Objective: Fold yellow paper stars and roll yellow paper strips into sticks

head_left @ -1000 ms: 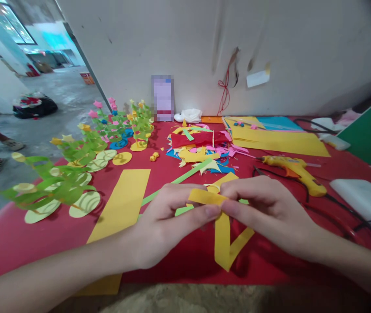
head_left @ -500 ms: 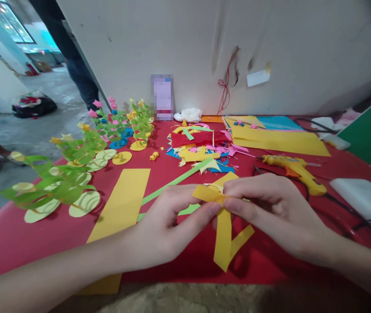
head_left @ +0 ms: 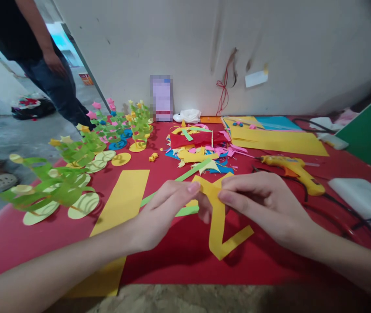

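Observation:
Between my hands hangs a folded yellow paper strip, crossed over itself near the top, its lower end bent up to the right. My right hand pinches the strip at the crossing with thumb and index finger. My left hand has its thumb and index finger on the upper left end of the strip. Under the left arm lies a wide yellow paper sheet. Light green paper strips lie on the red tabletop behind my left hand.
Green paper plants with star tops stand at the left. Paper scraps are heaped mid-table. A yellow glue gun with a cable lies right, near a white block. A phone leans on the wall. A person stands back left.
My left thumb has shifted left and up along the strip, away from the right thumb. The strip's crossing now shows more plainly. The person at back left has come further into view.

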Tool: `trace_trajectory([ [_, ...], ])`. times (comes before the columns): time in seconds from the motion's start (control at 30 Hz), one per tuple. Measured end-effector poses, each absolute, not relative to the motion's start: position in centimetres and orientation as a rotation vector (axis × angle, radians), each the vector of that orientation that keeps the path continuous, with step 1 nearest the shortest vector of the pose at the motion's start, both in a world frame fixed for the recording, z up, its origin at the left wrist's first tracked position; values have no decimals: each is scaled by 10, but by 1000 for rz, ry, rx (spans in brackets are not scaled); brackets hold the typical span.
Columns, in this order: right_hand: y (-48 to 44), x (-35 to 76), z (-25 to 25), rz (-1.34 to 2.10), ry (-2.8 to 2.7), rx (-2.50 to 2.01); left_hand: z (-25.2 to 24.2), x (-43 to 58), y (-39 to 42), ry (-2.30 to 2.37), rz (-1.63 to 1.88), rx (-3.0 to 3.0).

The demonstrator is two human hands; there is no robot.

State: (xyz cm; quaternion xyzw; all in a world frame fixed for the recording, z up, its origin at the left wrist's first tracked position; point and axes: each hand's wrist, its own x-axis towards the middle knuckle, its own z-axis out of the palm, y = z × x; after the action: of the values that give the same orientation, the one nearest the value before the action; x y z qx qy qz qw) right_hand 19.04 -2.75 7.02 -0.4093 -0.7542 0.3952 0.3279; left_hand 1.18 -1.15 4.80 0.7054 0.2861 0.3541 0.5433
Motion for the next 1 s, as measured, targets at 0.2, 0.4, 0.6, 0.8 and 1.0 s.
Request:
trace_trajectory([
  [0.2, -27, 189, 69, 984, -1983, -1054, 45, 16, -11, 705, 929, 1904],
  [0.4, -25, 188, 66, 874, -2095, -1120, 44, 18, -10, 708, 920, 1834],
  [0.6, -23, 188, 65, 754, -2178, -1123, 49, 18, -8, 781, 928, 1555],
  [0.8, -25, 190, 62, 678, -2102, -1068, 55, 21, -10, 900, 1002, 1467],
  [1.0, -27, 183, 63, 779, -2185, -1141, 51, 21, -13, 957, 1031, 1408],
])
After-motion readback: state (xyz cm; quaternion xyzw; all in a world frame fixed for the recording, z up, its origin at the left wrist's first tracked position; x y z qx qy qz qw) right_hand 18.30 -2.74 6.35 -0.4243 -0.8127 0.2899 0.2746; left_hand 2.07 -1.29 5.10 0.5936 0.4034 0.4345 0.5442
